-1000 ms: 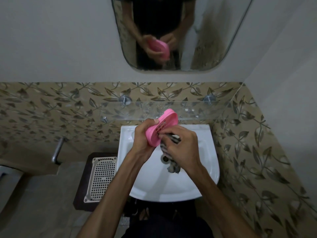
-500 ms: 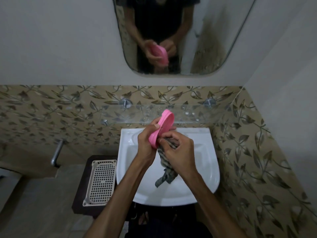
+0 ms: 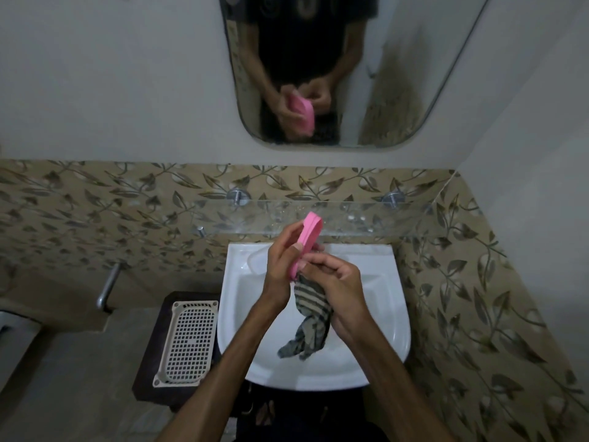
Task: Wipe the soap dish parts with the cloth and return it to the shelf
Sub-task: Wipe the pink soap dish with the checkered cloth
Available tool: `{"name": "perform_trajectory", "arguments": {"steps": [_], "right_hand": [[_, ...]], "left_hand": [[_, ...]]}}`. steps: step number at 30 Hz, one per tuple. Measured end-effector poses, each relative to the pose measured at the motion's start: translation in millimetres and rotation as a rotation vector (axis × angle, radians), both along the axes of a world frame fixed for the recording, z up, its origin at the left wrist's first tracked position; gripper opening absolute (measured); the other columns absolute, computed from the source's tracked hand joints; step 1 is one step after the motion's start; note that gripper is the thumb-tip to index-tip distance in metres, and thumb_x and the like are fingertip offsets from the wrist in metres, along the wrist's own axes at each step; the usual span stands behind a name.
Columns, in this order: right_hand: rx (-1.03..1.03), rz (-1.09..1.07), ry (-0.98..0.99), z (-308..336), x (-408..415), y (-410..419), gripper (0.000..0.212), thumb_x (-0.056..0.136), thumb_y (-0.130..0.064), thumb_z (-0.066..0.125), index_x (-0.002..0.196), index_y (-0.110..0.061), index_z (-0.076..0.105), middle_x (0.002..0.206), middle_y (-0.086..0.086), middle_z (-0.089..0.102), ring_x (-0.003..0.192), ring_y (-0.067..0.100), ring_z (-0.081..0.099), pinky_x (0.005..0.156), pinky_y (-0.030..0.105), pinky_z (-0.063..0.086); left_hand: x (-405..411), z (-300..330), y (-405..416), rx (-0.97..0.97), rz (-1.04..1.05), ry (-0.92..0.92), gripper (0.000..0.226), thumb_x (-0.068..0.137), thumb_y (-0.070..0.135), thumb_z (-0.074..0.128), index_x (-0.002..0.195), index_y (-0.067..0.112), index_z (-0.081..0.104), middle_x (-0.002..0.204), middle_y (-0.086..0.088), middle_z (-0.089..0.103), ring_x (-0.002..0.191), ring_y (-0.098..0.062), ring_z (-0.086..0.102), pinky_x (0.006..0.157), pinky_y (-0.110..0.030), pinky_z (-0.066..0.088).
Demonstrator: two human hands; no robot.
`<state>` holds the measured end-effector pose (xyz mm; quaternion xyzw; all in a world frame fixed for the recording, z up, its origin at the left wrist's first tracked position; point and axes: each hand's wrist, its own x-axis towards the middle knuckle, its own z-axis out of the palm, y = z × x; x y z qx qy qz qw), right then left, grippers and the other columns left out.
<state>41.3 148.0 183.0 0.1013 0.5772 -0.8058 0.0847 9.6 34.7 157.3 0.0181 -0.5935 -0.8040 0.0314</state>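
A pink soap dish (image 3: 308, 237) is held edge-on above the white sink (image 3: 376, 362), gripped from the left by my left hand (image 3: 282, 266). My right hand (image 3: 338, 283) presses a striped grey cloth (image 3: 310, 320) against the dish's right face; the cloth's loose end hangs down over the basin. The glass shelf (image 3: 366, 218) runs along the tiled wall just behind the dish. The dish's inner face is hidden from me.
A white perforated tray (image 3: 186, 342) lies on a dark stand (image 3: 149, 371) left of the sink. A metal tap handle (image 3: 108, 287) sticks out of the left wall. A mirror (image 3: 398, 74) above reflects the hands and dish. The right wall is close.
The dish has turned from showing its slotted face to nearly edge-on. More of the cloth hangs below my right hand, which has slid lower on the dish.
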Motion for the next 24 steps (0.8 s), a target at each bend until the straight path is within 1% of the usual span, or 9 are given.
{"name": "perform_trajectory", "arguments": {"steps": [3, 7, 9, 10, 13, 16, 18, 21, 24], "right_hand": [[-0.024, -0.038, -0.098, -6.3, 6.5, -7.8, 0.014, 0.093, 0.004, 0.072, 0.098, -0.003, 0.082, 0.095, 0.020, 0.082, 0.080, 0.025, 0.078, 0.072, 0.029, 0.063], [-0.206, 0.019, -0.199, -7.9, 12.0, -7.9, 0.014, 0.095, -0.009, 0.072, 0.103, -0.003, 0.083, 0.102, 0.023, 0.080, 0.085, 0.029, 0.077, 0.071, 0.031, 0.062], [-0.279, 0.063, -0.170, -7.8, 11.7, -4.6, 0.023, 0.088, -0.011, 0.075, 0.108, -0.003, 0.082, 0.107, 0.023, 0.079, 0.089, 0.029, 0.077, 0.074, 0.031, 0.062], [-0.243, 0.068, -0.122, -8.6, 12.8, -5.0, 0.025, 0.085, -0.007, 0.076, 0.110, -0.005, 0.082, 0.108, 0.021, 0.080, 0.091, 0.027, 0.078, 0.076, 0.030, 0.062], [-0.035, 0.012, 0.026, -12.6, 18.8, -7.5, 0.025, 0.079, 0.000, 0.081, 0.101, -0.012, 0.084, 0.100, 0.014, 0.083, 0.088, 0.020, 0.079, 0.076, 0.026, 0.061], [0.153, -0.011, 0.183, -19.0, 18.5, -1.9, 0.028, 0.079, 0.006, 0.085, 0.092, -0.018, 0.084, 0.092, 0.005, 0.083, 0.086, 0.016, 0.080, 0.077, 0.022, 0.060], [0.366, 0.025, 0.349, -21.0, 17.1, 3.3, 0.032, 0.079, 0.007, 0.083, 0.094, -0.021, 0.083, 0.091, -0.003, 0.082, 0.087, 0.014, 0.079, 0.077, 0.021, 0.059], [0.727, 0.084, 0.700, -21.5, 15.0, 9.2, 0.029, 0.076, 0.004, 0.077, 0.098, -0.015, 0.082, 0.095, -0.005, 0.077, 0.083, 0.012, 0.074, 0.073, 0.028, 0.059], [0.912, 0.122, 0.867, -21.4, 11.1, 16.5, 0.028, 0.078, 0.003, 0.075, 0.101, -0.011, 0.081, 0.100, 0.001, 0.077, 0.082, 0.020, 0.073, 0.069, 0.036, 0.059]], "left_hand": [[-0.3, -8.9, -1.2, -0.117, 0.031, 0.087, 0.045, 0.089, 0.033, 0.056, 0.133, 0.033, 0.066, 0.127, -0.013, 0.070, 0.101, -0.042, 0.071, 0.083, -0.046, 0.061], [0.8, -21.8, -9.3, -0.268, 0.043, 0.149, 0.047, 0.097, 0.039, 0.054, 0.143, 0.028, 0.058, 0.129, -0.004, 0.069, 0.098, -0.033, 0.071, 0.079, -0.040, 0.059], [-1.9, -20.1, -10.4, -0.327, 0.044, 0.155, 0.050, 0.098, 0.041, 0.053, 0.146, 0.025, 0.055, 0.137, -0.004, 0.064, 0.099, -0.029, 0.070, 0.079, -0.036, 0.057], [-2.5, -19.2, -10.3, -0.342, 0.043, 0.149, 0.051, 0.098, 0.041, 0.052, 0.147, 0.025, 0.054, 0.140, -0.006, 0.062, 0.101, -0.028, 0.069, 0.079, -0.037, 0.057], [2.8, -19.0, -7.2, -0.310, 0.014, 0.112, 0.054, 0.096, 0.037, 0.051, 0.149, 0.027, 0.051, 0.145, -0.005, 0.058, 0.107, -0.028, 0.068, 0.084, -0.042, 0.058], [11.7, -5.3, -2.6, -0.130, -0.037, -0.063, 0.067, 0.090, 0.045, 0.058, 0.152, 0.020, 0.047, 0.138, -0.008, 0.064, 0.111, -0.034, 0.068, 0.090, -0.046, 0.060], [13.4, 6.4, -4.6, -0.028, -0.103, -0.196, 0.074, 0.084, 0.052, 0.063, 0.144, 0.010, 0.055, 0.133, -0.020, 0.067, 0.113, -0.040, 0.068, 0.095, -0.051, 0.058], [10.6, 23.3, -16.1, 0.066, -0.147, -0.316, 0.052, 0.088, 0.048, 0.061, 0.125, 0.013, 0.073, 0.131, -0.030, 0.066, 0.123, -0.048, 0.063, 0.109, -0.059, 0.048], [10.0, 30.7, -32.0, 0.215, -0.218, -0.407, 0.073, 0.094, 0.052, 0.051, 0.144, -0.001, 0.056, 0.144, -0.038, 0.054, 0.133, -0.049, 0.053, 0.119, -0.061, 0.037]]}}
